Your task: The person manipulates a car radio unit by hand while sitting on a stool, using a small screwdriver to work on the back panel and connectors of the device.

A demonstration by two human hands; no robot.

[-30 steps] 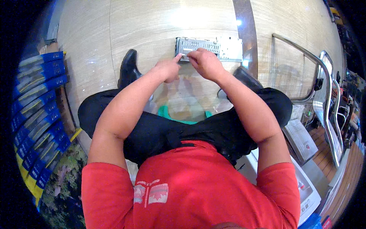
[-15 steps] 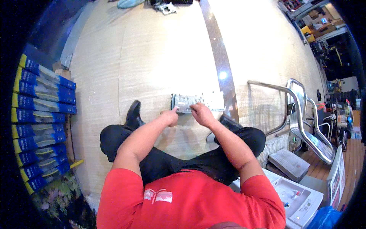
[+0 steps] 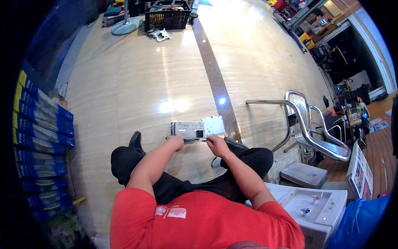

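On the floor between my legs lies a slotted metal electronic unit (image 3: 188,129), flat and silvery, with a dark left end and a dark square opening near its right side. A pale metal plate (image 3: 214,125) adjoins it on the right. My left hand (image 3: 175,142) grips the near left edge of the unit, fingers closed, fingertips partly hidden. My right hand (image 3: 217,146) is at the near right corner, where unit and plate meet. Its fingers are pinched together, and a small dark sliver shows by the fingertips, too small to name.
A metal chair (image 3: 306,124) lies tipped at right, beside a grey flat box (image 3: 304,174) and a white water dispenser (image 3: 319,207). Blue and yellow boxes (image 3: 41,153) are stacked at left. Far ahead stand a black basket (image 3: 168,20), a round stand base (image 3: 125,27) and a loose metal frame (image 3: 160,36).
The view has tilted up, bringing the basket into sight. My right hand has shifted off the slotted top to the near right corner, uncovering the dark opening. My left hand stays at the left end.
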